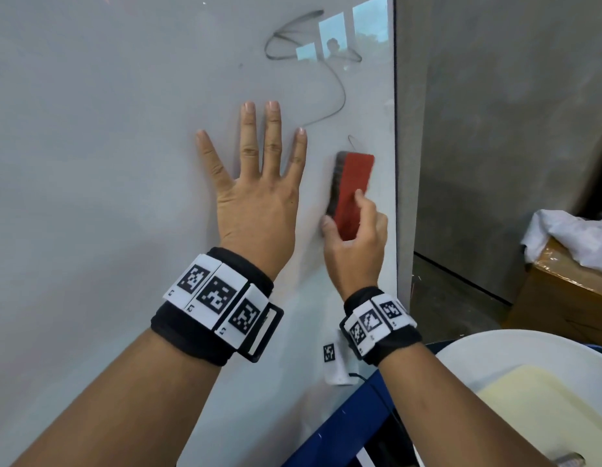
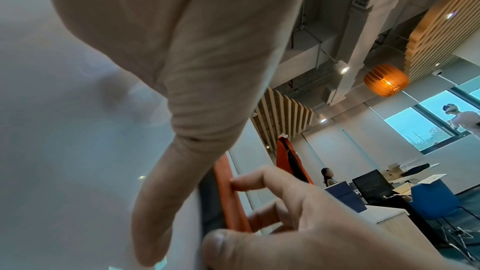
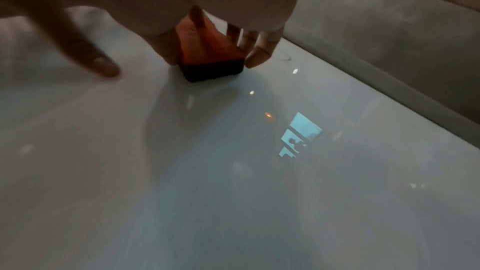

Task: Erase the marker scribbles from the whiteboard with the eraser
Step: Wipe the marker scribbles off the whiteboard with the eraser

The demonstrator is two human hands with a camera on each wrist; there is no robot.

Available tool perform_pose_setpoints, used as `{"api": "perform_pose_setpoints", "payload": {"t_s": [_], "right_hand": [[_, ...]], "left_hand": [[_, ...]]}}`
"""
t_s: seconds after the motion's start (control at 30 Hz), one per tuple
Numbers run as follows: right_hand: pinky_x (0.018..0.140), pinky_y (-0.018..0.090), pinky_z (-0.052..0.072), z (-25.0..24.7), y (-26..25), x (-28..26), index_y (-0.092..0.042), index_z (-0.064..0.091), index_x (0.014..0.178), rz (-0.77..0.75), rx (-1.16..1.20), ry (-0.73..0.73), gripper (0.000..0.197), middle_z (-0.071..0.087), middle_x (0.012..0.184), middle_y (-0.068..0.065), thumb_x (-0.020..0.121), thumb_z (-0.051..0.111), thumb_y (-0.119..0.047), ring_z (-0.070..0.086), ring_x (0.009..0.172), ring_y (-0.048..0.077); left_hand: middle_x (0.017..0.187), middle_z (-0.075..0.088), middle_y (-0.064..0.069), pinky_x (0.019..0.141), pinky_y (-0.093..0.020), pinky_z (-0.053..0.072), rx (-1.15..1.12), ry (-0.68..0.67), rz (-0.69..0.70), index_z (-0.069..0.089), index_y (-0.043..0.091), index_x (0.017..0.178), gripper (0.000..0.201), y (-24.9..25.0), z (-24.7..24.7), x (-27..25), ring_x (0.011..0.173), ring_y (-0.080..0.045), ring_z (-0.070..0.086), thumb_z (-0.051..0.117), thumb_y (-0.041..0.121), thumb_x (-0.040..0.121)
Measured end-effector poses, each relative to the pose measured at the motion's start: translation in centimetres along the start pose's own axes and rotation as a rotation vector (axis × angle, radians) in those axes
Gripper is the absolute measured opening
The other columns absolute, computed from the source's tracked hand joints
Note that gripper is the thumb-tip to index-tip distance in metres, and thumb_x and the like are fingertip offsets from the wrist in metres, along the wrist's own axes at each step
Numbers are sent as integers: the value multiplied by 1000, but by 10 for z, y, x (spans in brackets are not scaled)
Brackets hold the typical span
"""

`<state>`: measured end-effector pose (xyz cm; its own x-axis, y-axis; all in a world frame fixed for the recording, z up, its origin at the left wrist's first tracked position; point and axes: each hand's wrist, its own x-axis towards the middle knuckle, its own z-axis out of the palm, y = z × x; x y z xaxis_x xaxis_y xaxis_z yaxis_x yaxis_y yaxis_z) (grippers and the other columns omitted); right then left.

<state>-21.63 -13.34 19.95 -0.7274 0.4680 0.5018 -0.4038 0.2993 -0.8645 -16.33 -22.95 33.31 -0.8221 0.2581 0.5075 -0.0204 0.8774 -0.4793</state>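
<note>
The whiteboard [image 1: 107, 163] stands upright in front of me. A black marker scribble [image 1: 343, 96] loops near its upper right and trails down; a small stray mark [image 1: 352, 139] sits just above the eraser. My right hand [image 1: 346, 214] grips the red eraser [image 1: 355, 183] by its lower end, thumb on the left side, with the dark felt [image 3: 213, 71] pressed on the board near the right edge. My left hand [image 1: 256, 183] lies flat on the board with fingers spread, just left of the eraser [image 2: 228, 192].
The board's right edge [image 1: 395, 129] meets a grey wall [image 1: 495, 129]. A cardboard box with white cloth [image 1: 569, 230] stands at the right. A white round surface [image 1: 528, 348] and a blue frame [image 1: 343, 429] lie below my right arm. A small tagged white device [image 1: 336, 362] hangs on the board.
</note>
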Motion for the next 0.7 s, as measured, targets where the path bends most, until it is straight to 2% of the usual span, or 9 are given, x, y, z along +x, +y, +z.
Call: {"api": "perform_pose_setpoints", "payload": {"t_s": [0.07,0.13,0.23,0.3,0.37,0.47,0.53,0.6,0.7], "right_hand": [[89,36,51,2,-1,-12,-24,47,141,-149,-18,-60,60,45,121,0,86,69,-34,48,111,22],[88,32,48,2,6,-14,-23,50,139,-186,-40,-62,59,49,123,4,85,71,-29,47,112,21],[95,37,48,2,15,-8,-27,45,141,31,6,-13,60,46,127,2,86,70,-32,47,116,21],[94,45,51,3,16,-7,-29,42,141,124,25,19,61,43,124,-3,86,68,-35,49,116,23],[95,43,51,3,12,-8,-26,45,142,26,17,14,60,43,123,-2,86,68,-33,48,116,24],[94,32,45,0,12,-6,-23,50,140,-205,-57,-52,57,48,129,5,87,69,-28,45,116,22],[93,30,43,-1,18,-4,-25,48,142,-131,-60,-46,58,47,131,5,88,69,-28,44,118,20],[94,37,49,-2,23,-3,-26,44,144,59,-24,8,61,47,129,4,89,69,-31,45,117,21],[94,42,51,-2,18,-2,-24,45,144,60,-18,36,61,46,127,3,88,69,-30,47,117,21]], "left_hand": [[160,-22,-23,104,-78,-1,-21,2,-4,-10,18,157,87,2,-2,0,146,-47,-18,24,19,77],[160,-19,-24,104,-79,0,-34,9,-2,-7,17,158,84,2,-3,-1,147,-47,-15,21,16,79],[159,-22,-24,104,-78,-1,-19,-38,-20,-9,17,157,93,3,-6,-1,147,-47,-17,0,6,66],[159,-23,-24,104,-78,-2,-15,-68,-26,-10,17,157,97,4,-7,-1,146,-47,-19,-12,11,61],[159,-22,-25,104,-79,-2,-18,-77,-29,-9,17,158,96,4,-8,-1,146,-47,-18,-13,12,62],[160,-19,-26,103,-79,-1,-25,-76,-20,-5,17,158,91,7,-9,1,147,-47,-15,-14,13,67],[159,-21,-26,103,-79,-1,-19,-68,-16,-6,17,158,89,8,-8,3,147,-47,-16,-2,7,70],[159,-22,-26,103,-80,-1,-16,-61,-14,-7,17,158,90,8,-7,4,146,-47,-18,8,4,70],[158,-24,-26,102,-80,-2,-8,-75,-20,-9,18,158,94,9,-8,4,146,-48,-19,-4,6,64]]}}
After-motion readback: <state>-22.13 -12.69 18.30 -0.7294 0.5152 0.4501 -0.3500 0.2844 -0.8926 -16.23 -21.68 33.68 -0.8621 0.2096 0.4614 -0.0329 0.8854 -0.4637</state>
